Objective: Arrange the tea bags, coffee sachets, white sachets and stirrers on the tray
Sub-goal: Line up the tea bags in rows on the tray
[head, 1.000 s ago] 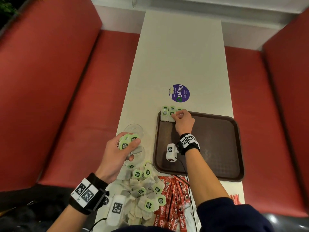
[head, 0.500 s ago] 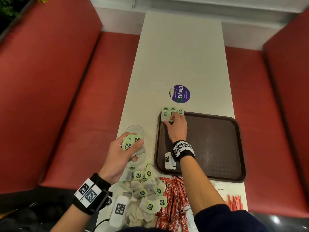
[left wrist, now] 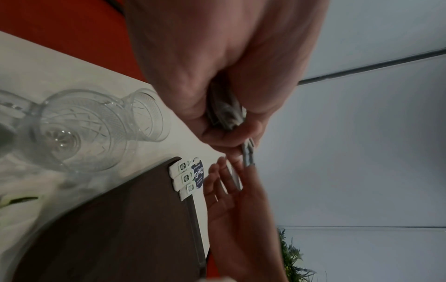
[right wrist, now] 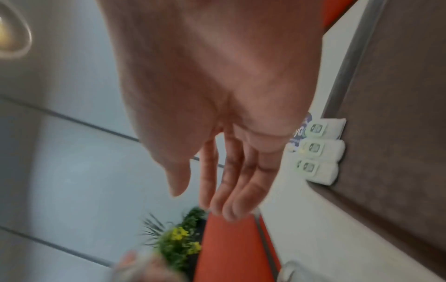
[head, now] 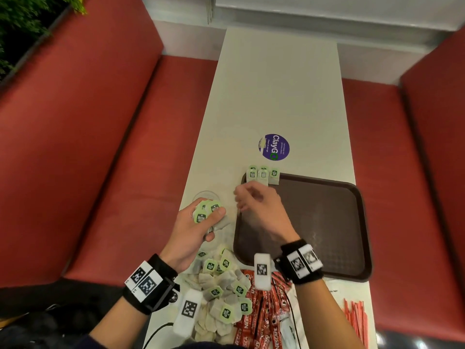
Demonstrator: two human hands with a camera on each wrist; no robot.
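Left hand [head: 193, 229] grips a bunch of green-tagged tea bags [head: 206, 213] beside the brown plastic tray [head: 327, 222]. Right hand [head: 261, 210], fingers straight and loosely spread, empty, hovers over the tray's left edge; three tea bags in a row [head: 263, 175] occupy its far-left corner.

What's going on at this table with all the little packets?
A person is laying tea bags out on a brown tray. Three tea bags stand in a row at its far left corner. The left hand holds a small bunch of tea bags, and the empty right hand reaches toward it. A pile of loose tea bags, red coffee sachets and red stirrers lie on the table, off the tray.
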